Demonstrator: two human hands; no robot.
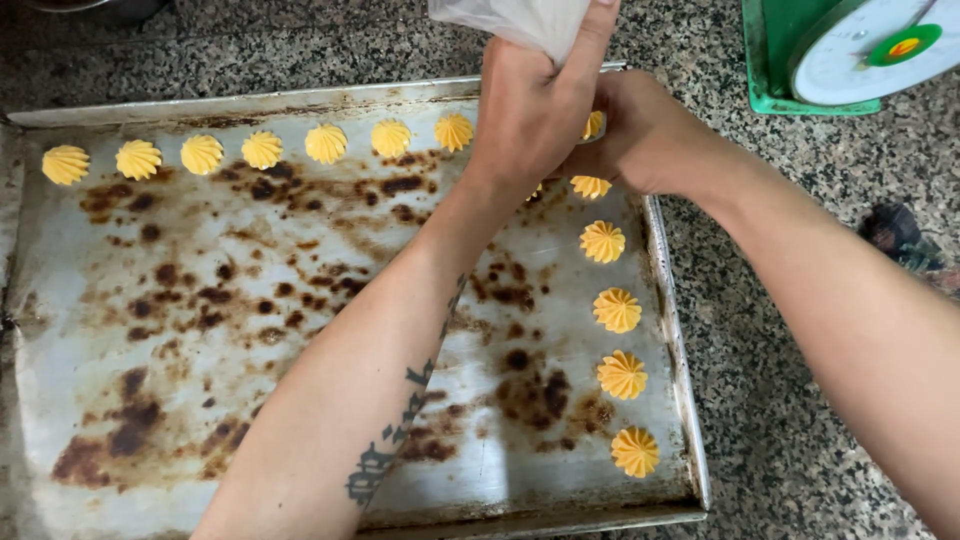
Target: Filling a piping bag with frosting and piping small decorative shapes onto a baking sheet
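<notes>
The piping bag [520, 22] sits at twelve o'clock, over the tray's far right corner. The left hand [530, 110] is closed tight around its twisted neck. The right hand [640, 135], at one o'clock, curls in just beside it near the bag's lower end; whether it grips the tip I cannot tell. Yellow dough rosettes [616, 310] run along the far edge and down the right side of the stained baking tray [150, 400]. A green kitchen scale [850, 50] stands at two o'clock on the speckled counter [780, 420].
</notes>
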